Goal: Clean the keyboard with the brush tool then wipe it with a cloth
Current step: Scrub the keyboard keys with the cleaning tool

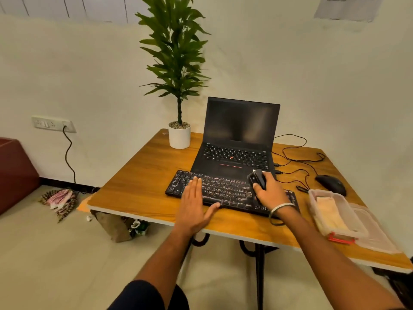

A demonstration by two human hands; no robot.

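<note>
Left hand [192,205] lies flat on keyboard [223,191]; right hand [269,191] grips brush tool [258,179]; clear box [335,211] holds cloth [329,214].

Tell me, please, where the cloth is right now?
In the head view, the cloth lies inside the clear container at the table's right, beside the keyboard.

Office corner: laptop [237,139], desk [138,184]

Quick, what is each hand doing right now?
Left hand: open, flat on the keyboard.
Right hand: gripping the black brush tool over the keyboard.
</note>
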